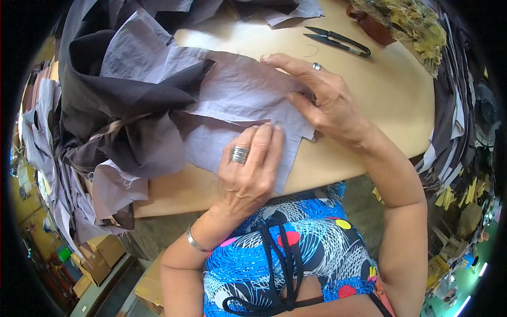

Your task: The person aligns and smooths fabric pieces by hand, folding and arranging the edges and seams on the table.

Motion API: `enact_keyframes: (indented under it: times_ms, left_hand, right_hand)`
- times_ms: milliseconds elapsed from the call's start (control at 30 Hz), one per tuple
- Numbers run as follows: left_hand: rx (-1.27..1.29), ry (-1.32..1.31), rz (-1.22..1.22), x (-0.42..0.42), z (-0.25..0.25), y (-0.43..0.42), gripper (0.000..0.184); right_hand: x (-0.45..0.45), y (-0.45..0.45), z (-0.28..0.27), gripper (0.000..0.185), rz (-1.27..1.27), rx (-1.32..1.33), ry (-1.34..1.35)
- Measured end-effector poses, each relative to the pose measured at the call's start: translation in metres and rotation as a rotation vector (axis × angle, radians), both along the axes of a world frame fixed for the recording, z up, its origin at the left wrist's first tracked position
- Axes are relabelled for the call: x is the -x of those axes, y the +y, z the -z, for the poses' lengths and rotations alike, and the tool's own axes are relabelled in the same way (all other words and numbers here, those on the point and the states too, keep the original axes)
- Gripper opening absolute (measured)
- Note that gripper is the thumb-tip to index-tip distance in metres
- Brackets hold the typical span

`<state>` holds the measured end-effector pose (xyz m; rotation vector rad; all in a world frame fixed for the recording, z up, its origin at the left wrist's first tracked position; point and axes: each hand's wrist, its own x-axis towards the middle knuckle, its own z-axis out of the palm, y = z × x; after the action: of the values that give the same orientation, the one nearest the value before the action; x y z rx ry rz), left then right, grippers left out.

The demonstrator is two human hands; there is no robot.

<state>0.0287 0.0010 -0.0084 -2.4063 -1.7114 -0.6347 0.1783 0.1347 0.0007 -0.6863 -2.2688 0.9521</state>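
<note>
A piece of thin grey-lilac fabric (232, 98) with a seam across it lies over the tabletop. My left hand (251, 164), with a wide ring, presses its bent, close-set fingertips on the fabric beside the seam; its thumb is hidden. At the fabric's right edge, my right hand (327, 103) has the cloth between thumb and fingers, its index finger stretched along the upper edge. Darker, bunched cloth (127, 105) adjoins the fabric on the left. Black thread snips (338, 41) lie on the table beyond my right hand.
The tan table (391, 95) has a curved edge close to my body. A reddish-brown container (369, 24) with yellowish fibrous material (409, 24) stands at the back right. Layered cloth strips (449, 100) hang at the right, more cloth (53, 158) at the left. Cardboard boxes (103, 259) sit lower left.
</note>
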Motion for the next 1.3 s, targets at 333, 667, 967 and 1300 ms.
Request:
enact_keyframes:
  times_ms: [333,667,967,1300]
  left_hand:
    - [0.102,0.146,0.048,-0.003,-0.017,0.001,0.042]
    - [0.033,-0.018,0.086,0.013,-0.004,-0.008,0.041]
    - [0.108,0.053,0.027,0.011,-0.008,-0.007,0.048]
    - [0.085,0.221,0.045,0.001,-0.018,-0.004,0.044]
  right_hand:
    - [0.004,0.004,0.01,0.06,0.001,-0.148,0.101]
    - [0.032,0.016,-0.058,0.069,-0.049,0.108,-0.748]
    - [0.022,0.014,-0.007,0.067,-0.027,-0.03,-0.116]
    - [0.024,0.014,0.007,0.063,-0.019,-0.143,0.059]
